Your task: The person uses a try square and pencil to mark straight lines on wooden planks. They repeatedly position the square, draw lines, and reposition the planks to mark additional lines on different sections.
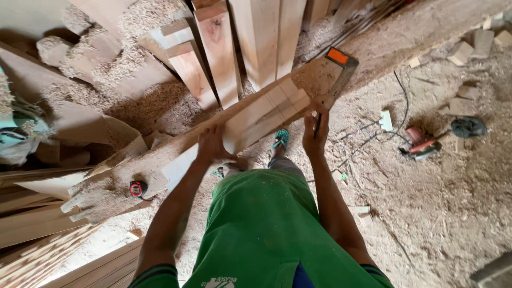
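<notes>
Two hands work one long wooden plank (266,106) at frame centre: left hand (213,146) pressed flat and spread on its top face, right hand (316,136) closed around a dark pencil (318,125) at the plank's edge. My guess at the risk: the plank could slide or tip off its sawdust-covered beam (114,181), since only palm pressure steadies it. Plank's long axis runs from 8 o'clock to 2 o'clock, far end by an orange-topped square (338,58); a red tape measure (137,188) lies at 8 o'clock.
</notes>
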